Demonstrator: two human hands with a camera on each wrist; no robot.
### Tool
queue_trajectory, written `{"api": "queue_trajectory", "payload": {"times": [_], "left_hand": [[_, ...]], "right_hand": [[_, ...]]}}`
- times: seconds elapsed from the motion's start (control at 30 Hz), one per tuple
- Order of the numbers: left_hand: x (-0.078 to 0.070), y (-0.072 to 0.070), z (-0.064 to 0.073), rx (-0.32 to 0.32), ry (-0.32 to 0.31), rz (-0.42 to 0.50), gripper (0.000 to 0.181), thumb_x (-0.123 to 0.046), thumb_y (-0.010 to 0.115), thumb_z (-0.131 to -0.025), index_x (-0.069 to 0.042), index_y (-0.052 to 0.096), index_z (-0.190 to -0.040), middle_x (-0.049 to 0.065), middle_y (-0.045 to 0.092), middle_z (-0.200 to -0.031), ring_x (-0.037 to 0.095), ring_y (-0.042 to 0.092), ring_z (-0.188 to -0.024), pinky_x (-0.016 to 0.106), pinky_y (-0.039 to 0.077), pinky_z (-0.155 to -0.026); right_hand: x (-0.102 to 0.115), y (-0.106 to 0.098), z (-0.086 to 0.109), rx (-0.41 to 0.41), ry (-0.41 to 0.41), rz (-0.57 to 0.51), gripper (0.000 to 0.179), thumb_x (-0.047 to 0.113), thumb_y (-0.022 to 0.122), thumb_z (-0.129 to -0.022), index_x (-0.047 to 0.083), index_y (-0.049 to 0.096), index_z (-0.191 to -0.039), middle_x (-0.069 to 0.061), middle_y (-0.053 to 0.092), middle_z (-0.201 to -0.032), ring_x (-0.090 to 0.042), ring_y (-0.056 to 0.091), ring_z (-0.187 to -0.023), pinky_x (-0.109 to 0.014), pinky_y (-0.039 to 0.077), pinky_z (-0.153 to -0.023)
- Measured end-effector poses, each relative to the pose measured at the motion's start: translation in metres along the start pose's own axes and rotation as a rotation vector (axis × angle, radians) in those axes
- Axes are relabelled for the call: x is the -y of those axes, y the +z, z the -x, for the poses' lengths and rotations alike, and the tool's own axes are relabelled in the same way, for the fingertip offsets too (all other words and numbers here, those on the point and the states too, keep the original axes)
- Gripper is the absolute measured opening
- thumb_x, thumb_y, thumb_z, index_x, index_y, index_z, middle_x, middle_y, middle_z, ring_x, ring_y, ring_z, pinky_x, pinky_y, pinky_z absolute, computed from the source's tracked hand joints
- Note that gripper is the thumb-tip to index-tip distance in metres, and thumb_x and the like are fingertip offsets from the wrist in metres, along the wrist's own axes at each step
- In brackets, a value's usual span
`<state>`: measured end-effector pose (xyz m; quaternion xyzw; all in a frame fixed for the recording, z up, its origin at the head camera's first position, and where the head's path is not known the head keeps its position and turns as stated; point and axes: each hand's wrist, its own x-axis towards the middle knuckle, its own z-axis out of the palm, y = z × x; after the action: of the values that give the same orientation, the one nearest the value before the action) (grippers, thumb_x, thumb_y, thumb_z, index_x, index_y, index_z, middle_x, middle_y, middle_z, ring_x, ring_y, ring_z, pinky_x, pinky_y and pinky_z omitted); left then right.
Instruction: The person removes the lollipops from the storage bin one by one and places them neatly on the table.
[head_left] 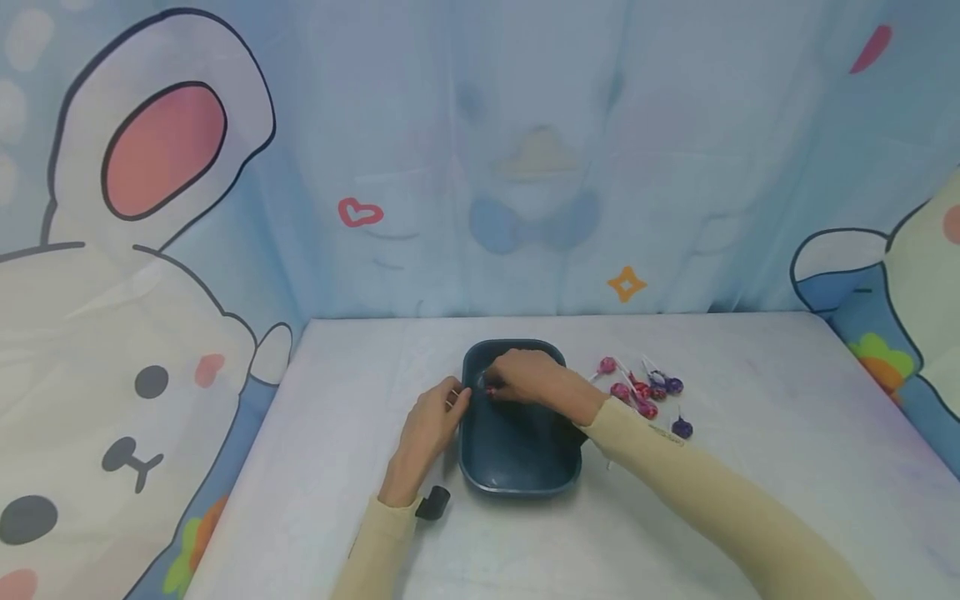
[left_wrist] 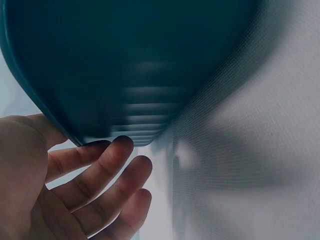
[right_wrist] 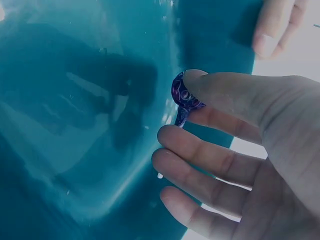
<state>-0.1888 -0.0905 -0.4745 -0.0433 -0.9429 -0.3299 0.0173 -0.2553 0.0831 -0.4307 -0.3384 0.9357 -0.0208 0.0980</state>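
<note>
A dark teal plastic basin (head_left: pixel 517 450) stands on the white cloth in the head view. At its left rim my left hand (head_left: pixel 429 425) pinches the edge between thumb and index finger, the other fingers lightly bent beside the ribbed outer wall (left_wrist: pixel 150 107). My right hand (head_left: pixel 528 377) reaches over the basin from the right. Between its thumb and index finger it pinches a lollipop (right_wrist: pixel 179 92) in a shiny purple patterned wrapper, held over the inside of the basin. The white stick tip (right_wrist: pixel 160 175) shows beyond the lower fingers.
Right of the basin lies a loose group of red, pink and purple lollipops (head_left: pixel 648 408), with one purple lollipop (head_left: pixel 682 427) a little apart. A printed cartoon curtain (head_left: pixel 420 275) hangs behind the white-covered table (head_left: pixel 780 467).
</note>
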Motion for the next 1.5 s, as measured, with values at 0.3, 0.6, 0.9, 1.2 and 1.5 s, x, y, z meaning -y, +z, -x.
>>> {"api": "queue_trajectory", "payload": {"times": [0.3, 0.6, 0.9, 1.2, 1.5], "left_hand": [[0.0, 0.001, 0.0, 0.008, -0.005, 0.012, 0.025, -0.042, 0.044, -0.094, -0.02, 0.057, -0.099, -0.003, 0.065, -0.089, 0.009, 0.058, -0.073, 0.025, 0.045, -0.06], [-0.003, -0.002, 0.002, 0.003, 0.0, 0.009, 0.028, -0.041, 0.044, -0.094, -0.018, 0.058, -0.101, -0.001, 0.065, -0.09, 0.011, 0.059, -0.075, 0.025, 0.046, -0.06], [-0.003, -0.003, 0.001, -0.013, 0.02, 0.007, 0.028, -0.042, 0.043, -0.095, -0.019, 0.058, -0.097, -0.002, 0.065, -0.088, 0.01, 0.058, -0.072, 0.024, 0.044, -0.058], [-0.001, -0.002, 0.003, -0.012, 0.006, 0.007, 0.027, -0.041, 0.044, -0.094, -0.019, 0.058, -0.099, -0.001, 0.066, -0.09, 0.011, 0.06, -0.075, 0.025, 0.046, -0.061], [-0.002, -0.001, 0.004, -0.017, -0.003, 0.008, 0.029, -0.043, 0.044, -0.094, -0.019, 0.058, -0.101, -0.002, 0.065, -0.09, 0.011, 0.06, -0.075, 0.025, 0.045, -0.06]], "right_hand": [[-0.011, -0.016, 0.023, 0.008, 0.06, -0.041, 0.026, 0.035, 0.064, -0.084, 0.021, 0.067, -0.105, 0.005, 0.068, -0.099, -0.011, 0.062, -0.088, -0.037, 0.05, -0.081], [-0.023, -0.037, 0.044, -0.045, 0.025, -0.092, 0.023, 0.033, 0.064, -0.084, 0.02, 0.067, -0.103, 0.006, 0.066, -0.094, -0.007, 0.057, -0.076, -0.029, 0.048, -0.066], [-0.038, -0.045, 0.065, -0.062, 0.057, -0.141, 0.027, 0.032, 0.063, -0.085, 0.017, 0.065, -0.108, 0.005, 0.062, -0.088, -0.008, 0.053, -0.072, -0.027, 0.043, -0.062], [-0.056, -0.051, 0.085, -0.069, 0.102, -0.205, 0.031, 0.034, 0.064, -0.084, 0.017, 0.065, -0.111, 0.004, 0.066, -0.095, -0.008, 0.057, -0.079, -0.029, 0.048, -0.068], [-0.081, -0.045, 0.104, -0.085, 0.181, -0.266, 0.028, 0.03, 0.065, -0.084, 0.016, 0.066, -0.108, 0.002, 0.067, -0.098, -0.008, 0.06, -0.078, -0.033, 0.049, -0.071]]}}
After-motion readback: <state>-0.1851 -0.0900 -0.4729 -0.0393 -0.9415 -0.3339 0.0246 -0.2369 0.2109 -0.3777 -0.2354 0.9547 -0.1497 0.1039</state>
